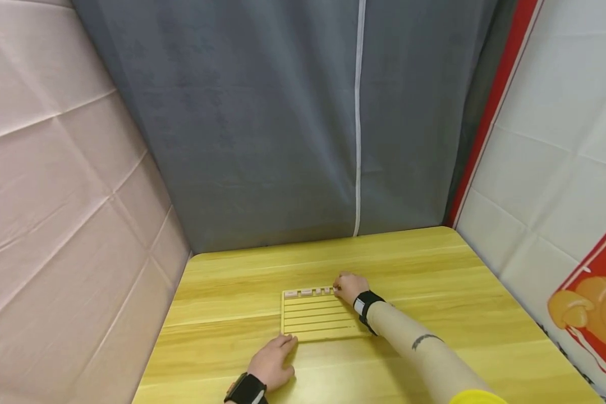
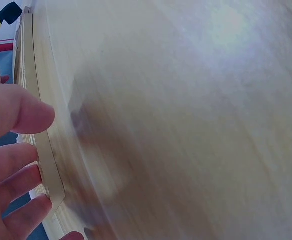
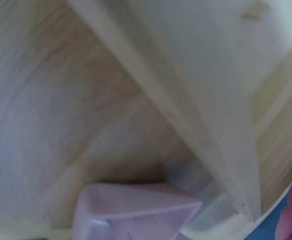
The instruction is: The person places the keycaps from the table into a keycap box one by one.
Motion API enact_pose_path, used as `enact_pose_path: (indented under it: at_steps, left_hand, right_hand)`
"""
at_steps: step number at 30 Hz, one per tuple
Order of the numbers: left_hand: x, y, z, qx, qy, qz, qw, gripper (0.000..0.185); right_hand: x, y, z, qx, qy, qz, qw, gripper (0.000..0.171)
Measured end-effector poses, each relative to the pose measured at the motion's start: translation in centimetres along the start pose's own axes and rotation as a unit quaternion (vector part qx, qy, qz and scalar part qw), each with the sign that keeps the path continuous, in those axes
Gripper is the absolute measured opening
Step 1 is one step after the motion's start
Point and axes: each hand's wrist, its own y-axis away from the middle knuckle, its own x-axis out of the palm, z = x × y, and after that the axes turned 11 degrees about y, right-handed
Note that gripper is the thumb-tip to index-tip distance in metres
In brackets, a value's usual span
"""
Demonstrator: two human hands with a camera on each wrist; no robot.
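Observation:
A shallow wooden tray [image 1: 320, 317] with several parallel rows lies on the table. Several pale pink keycaps [image 1: 306, 292] of different widths sit along its far row. My right hand [image 1: 350, 286] is at the tray's far right corner, fingers curled, pinching a small pink keycap [image 3: 136, 210] that shows large in the right wrist view. The fingers' grip itself is mostly hidden there. At the tray's near left corner, my left hand [image 1: 274, 362] rests with relaxed fingertips against the edge [image 2: 48, 170], thumb apart, holding nothing.
The wood-grain table [image 1: 222, 314] extends around the tray. A grey curtain [image 1: 283, 140] hangs behind it, with pale fabric walls [image 1: 70, 196] on both sides. Black bands with small devices are on both wrists.

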Motion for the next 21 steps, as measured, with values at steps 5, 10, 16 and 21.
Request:
enact_pose_path:
  at_steps: [5, 10, 16, 21]
  left_hand:
    - [-0.06, -0.03, -0.07, -0.001, 0.004, -0.002, 1.0000, 0.061]
    - [-0.03, -0.01, -0.21, -0.003, 0.000, -0.004, 1.0000, 0.062]
    - [-0.05, 0.13, -0.33, -0.007, 0.003, 0.000, 1.0000, 0.062]
    - [-0.07, 0.24, -0.11, -0.005, 0.008, 0.007, 0.9999, 0.062]
  right_hand:
    - [0.02, 0.01, 0.05, 0.004, -0.001, -0.010, 1.000, 0.005]
    - [0.11, -0.05, -0.01, 0.015, -0.008, -0.002, 1.000, 0.008]
    - [0.29, -0.09, -0.19, 0.023, -0.033, 0.029, 0.999, 0.017]
    - [-0.41, -0.06, -0.68, 0.028, -0.081, 0.053, 0.995, 0.031]
